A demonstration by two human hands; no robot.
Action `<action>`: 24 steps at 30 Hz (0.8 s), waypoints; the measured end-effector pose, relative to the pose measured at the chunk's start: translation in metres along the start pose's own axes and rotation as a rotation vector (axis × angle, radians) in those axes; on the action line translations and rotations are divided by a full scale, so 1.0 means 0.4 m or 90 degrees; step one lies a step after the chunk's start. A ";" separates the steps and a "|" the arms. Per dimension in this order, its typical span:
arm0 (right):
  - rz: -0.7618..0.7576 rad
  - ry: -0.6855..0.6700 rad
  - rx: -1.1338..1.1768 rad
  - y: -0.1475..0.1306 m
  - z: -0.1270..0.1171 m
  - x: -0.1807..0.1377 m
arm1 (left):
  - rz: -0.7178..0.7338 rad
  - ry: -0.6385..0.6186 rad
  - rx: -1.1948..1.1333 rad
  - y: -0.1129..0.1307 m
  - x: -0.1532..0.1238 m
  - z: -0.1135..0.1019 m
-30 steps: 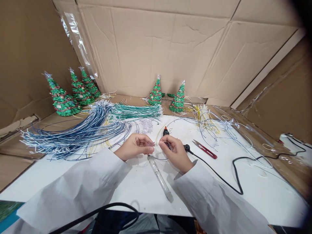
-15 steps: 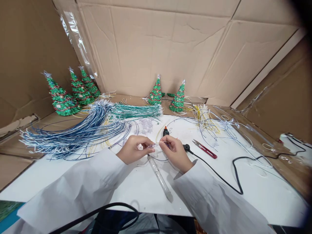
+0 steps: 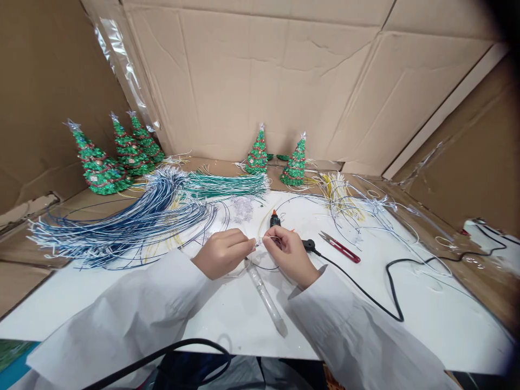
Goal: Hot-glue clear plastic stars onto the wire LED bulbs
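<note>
My left hand [image 3: 225, 252] is closed in a pinch on a small clear plastic piece [image 3: 258, 242], mostly covered by the fingertips. Close against it, my right hand [image 3: 290, 252] pinches a thin wire, and the two sets of fingertips nearly meet. A loop of dark wire [image 3: 268, 268] hangs below the fingers. Just beyond my right hand is a glue gun [image 3: 275, 219] with an orange tip, partly hidden by that hand. Under my hands, a clear tube-like stick [image 3: 268, 303] lies on the white tabletop [image 3: 227, 330].
Red thread snips [image 3: 341, 248] and a black cord [image 3: 365, 295] lie to the right. Blue-and-white wires [image 3: 122, 230], green wires [image 3: 227, 184] and yellow wires [image 3: 341, 195] spread behind. Small Christmas trees [image 3: 294, 162] stand by the cardboard wall [image 3: 260, 81]. Clear bits [image 3: 242, 208] lie mid-table.
My left hand has turned over so its back faces up, and the clear piece once visible between thumb and fingers is now mostly hidden. My right hand has barely moved. The view shifted slightly.
</note>
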State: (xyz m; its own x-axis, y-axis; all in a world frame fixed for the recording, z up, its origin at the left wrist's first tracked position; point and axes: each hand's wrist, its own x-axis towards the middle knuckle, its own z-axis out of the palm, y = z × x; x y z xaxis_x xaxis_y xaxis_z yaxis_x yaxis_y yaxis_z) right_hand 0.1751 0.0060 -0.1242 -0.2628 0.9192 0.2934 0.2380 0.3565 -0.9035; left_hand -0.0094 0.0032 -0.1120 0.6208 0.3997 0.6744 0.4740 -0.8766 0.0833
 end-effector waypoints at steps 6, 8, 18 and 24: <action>0.013 -0.002 -0.003 0.002 0.003 -0.002 | 0.095 -0.039 0.128 -0.007 -0.003 -0.011; 0.015 -0.004 -0.009 0.000 0.003 -0.001 | 0.104 -0.034 0.122 -0.009 -0.005 -0.011; -0.148 0.203 -0.220 -0.037 -0.021 -0.001 | -0.478 0.061 -0.310 -0.003 0.026 0.003; -0.232 -0.088 -0.384 -0.043 0.016 -0.053 | -0.745 0.105 -0.652 -0.023 0.036 -0.018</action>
State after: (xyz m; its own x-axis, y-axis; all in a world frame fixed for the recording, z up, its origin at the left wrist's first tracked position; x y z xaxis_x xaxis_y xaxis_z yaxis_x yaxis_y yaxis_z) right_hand 0.1705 -0.0207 -0.1169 -0.5301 0.7092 0.4648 0.5782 0.7033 -0.4137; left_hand -0.0094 0.0153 -0.0979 0.1197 0.9912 -0.0562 -0.0275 0.0598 0.9978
